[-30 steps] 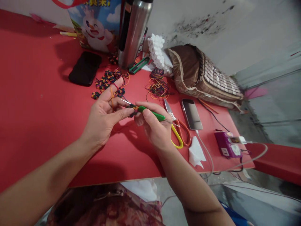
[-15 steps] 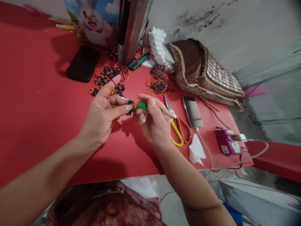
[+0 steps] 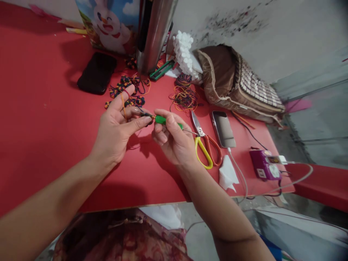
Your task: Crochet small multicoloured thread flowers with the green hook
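Observation:
A green-handled crochet hook is pinched in my right hand, its metal tip pointing left toward my other fingers. Between thumb and fingers, my left hand grips a small dark piece of crochet work, mostly covered by the fingertips. Orange yarn runs down from the raised left index finger, and a red loop circles that finger. Behind the left fingers lie several multicoloured crocheted pieces. Farther right is a tangle of orange and dark yarn.
Scissors with yellow and red handles lie right of my right hand, beside a charging phone. A black case rests at the left. A metal post, green cutter, brown cushion and purple power adapter stand around.
Both hands have shifted slightly left and up with the hook and the crochet work. The left index finger still holds the yarn up.

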`<action>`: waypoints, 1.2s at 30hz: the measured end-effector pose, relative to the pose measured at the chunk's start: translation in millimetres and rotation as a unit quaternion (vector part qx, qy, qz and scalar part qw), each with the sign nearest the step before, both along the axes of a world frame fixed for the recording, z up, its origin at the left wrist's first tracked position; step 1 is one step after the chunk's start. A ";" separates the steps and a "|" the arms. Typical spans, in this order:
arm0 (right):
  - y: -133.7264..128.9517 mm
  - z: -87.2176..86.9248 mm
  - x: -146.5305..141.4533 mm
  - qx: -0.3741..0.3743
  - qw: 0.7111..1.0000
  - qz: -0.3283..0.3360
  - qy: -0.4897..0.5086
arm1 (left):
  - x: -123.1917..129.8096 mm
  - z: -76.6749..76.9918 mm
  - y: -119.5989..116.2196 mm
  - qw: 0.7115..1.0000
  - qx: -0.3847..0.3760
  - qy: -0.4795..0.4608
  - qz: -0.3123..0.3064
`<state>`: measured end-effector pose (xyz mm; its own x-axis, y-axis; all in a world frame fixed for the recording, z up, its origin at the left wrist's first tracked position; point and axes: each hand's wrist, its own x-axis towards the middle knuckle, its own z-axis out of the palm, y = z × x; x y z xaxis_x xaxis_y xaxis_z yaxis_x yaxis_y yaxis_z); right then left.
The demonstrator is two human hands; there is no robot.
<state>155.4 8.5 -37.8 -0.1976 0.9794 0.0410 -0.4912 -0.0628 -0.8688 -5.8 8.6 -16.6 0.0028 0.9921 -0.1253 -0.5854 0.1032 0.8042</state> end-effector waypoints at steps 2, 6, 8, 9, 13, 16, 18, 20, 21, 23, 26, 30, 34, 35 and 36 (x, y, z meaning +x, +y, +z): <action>-0.2 0.1 1.6 0.006 1.000 0.001 -0.004 | -1.3 -1.3 0.6 1.000 0.011 0.020 0.002; -1.2 0.2 3.0 0.014 1.000 -0.011 -0.009 | -3.9 -8.7 4.0 0.997 0.049 0.054 0.010; -1.9 -1.0 3.4 0.034 0.999 -0.017 -0.020 | -5.5 -13.1 6.2 0.995 0.077 0.062 0.013; -2.2 -2.1 3.8 0.051 0.998 -0.018 -0.027 | -6.2 -14.8 7.0 0.994 0.086 0.065 0.015; -2.8 -7.1 8.0 0.148 0.987 -0.022 -0.063 | -6.6 -16.2 6.2 0.990 0.113 0.078 0.025; -2.9 -6.6 11.9 0.232 0.967 -0.027 -0.105 | -4.7 -14.1 3.2 0.988 0.126 0.084 0.036; -3.2 -3.8 13.4 0.277 0.950 -0.035 -0.139 | -3.3 -12.7 1.6 0.988 0.123 0.079 0.045; -4.0 -1.1 13.3 0.308 0.935 -0.043 -0.167 | -2.2 -11.3 0.6 0.990 0.112 0.068 0.050; -4.7 -0.3 12.5 0.316 0.931 -0.048 -0.177 | -1.8 -10.6 0.4 0.991 0.104 0.063 0.049; -6.2 -0.2 10.0 0.304 0.935 -0.064 -0.171 | -1.1 -9.1 0.0 0.994 0.084 0.056 0.041; -7.6 -1.9 5.3 0.220 0.964 -0.090 -0.119 | 0.3 -7.1 -0.8 0.997 0.056 0.052 0.030; -6.0 -1.4 0.6 0.131 0.987 -0.076 -0.054 | 1.5 -5.3 -2.8 0.998 0.033 0.034 0.027; -4.4 1.4 -2.9 0.090 0.994 -0.056 -0.012 | 1.0 -3.4 -3.6 0.999 0.024 0.025 0.017; -4.4 1.8 -3.6 0.077 0.995 -0.057 -0.010 | 0.8 -3.0 -3.4 0.999 0.021 0.024 0.015; -4.5 2.0 -4.2 0.064 0.996 -0.058 -0.011 | 0.6 -2.5 -3.2 0.999 0.017 0.023 0.015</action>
